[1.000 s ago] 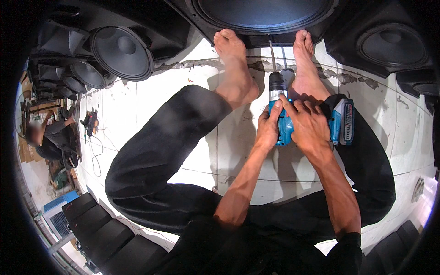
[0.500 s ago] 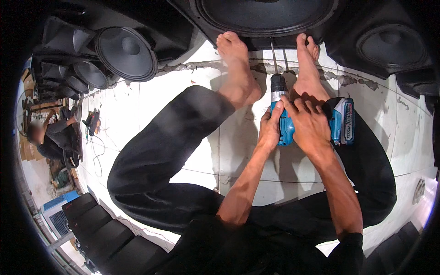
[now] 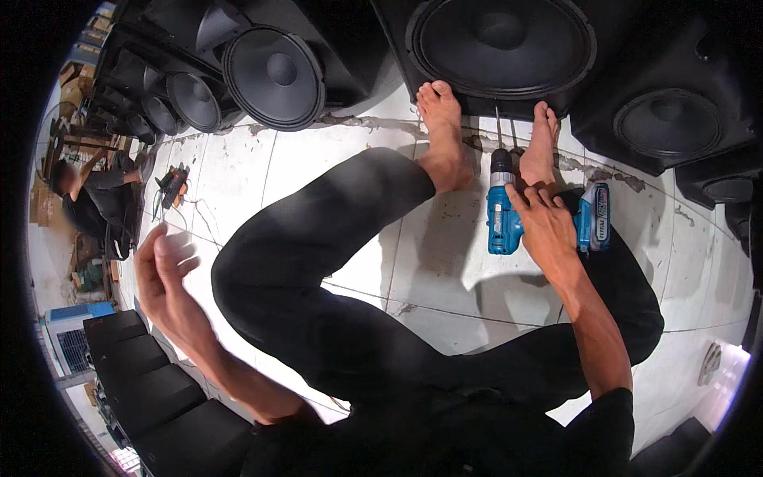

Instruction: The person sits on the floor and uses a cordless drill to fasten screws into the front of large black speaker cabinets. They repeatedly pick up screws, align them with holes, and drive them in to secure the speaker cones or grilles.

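1. Far left, another person (image 3: 99, 203) is sitting near the wall, and below them in view there's a row of black boxes (image 3: 163, 397).
2. Then comes your left hand (image 3: 168, 290), up over the pale tiled floor (image 3: 358, 262), out beside your left knee. Its fingers (image 3: 146, 258) are open and loosely curled, thumb standing off from them. It's a bit blurry, but they look free of any object.
3. Just past those fingertips in view, a small red-and-black device (image 3: 174, 184) lies on the floor with its cable.
4. Further over, a round speaker cone (image 3: 280, 70) faces you from a black cabinet.
5. Your cordless drill (image 3: 502, 226), blue with a black chuck, is between your legs, its long bit (image 3: 498, 123) aimed at the base of the big speaker (image 3: 505, 48) between your feet. Can't tell if the tip is touching.
6. Your right hand (image 3: 550, 234) has that drill, fingers closed over the handle, index stretched toward the body. The battery pack (image 3: 594, 219) sticks out to the right, by your right leg.
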Demonstrator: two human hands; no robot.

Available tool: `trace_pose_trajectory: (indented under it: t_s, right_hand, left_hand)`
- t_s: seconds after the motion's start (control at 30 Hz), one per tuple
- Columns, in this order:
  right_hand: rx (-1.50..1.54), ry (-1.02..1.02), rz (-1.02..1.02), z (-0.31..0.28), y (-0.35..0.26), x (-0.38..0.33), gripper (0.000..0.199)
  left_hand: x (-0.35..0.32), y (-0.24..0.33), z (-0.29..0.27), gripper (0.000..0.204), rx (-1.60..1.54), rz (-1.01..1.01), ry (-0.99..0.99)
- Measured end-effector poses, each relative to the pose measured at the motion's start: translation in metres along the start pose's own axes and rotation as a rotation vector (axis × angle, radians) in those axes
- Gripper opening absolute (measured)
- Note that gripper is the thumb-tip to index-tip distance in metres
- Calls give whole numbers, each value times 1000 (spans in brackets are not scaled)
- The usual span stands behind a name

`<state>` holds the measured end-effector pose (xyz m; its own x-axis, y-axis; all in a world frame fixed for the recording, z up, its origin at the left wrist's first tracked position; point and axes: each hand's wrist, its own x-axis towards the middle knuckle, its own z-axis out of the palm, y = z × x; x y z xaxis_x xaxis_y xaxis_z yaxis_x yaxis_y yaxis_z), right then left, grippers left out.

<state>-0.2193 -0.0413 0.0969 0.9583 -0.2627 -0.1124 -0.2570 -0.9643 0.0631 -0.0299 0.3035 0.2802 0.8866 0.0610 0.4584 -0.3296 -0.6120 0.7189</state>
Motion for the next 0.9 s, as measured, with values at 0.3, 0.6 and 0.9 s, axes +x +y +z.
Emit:
trace_pose_trajectory:
  t_s: [0.3,0.6,0.9]
  right_hand:
    - [65,47,-41,9,-24,-16,66]
    - [787,265,150,-43,-63,-104,67]
    - [1204,413,389,-64,-55,-152,87]
  left_hand:
    - [-82,-164,113,37,407,-41,-804]
    - [-88,-68,453,32,92,105,-294]
    - [-99,-29,395,21,-1,427,-143]
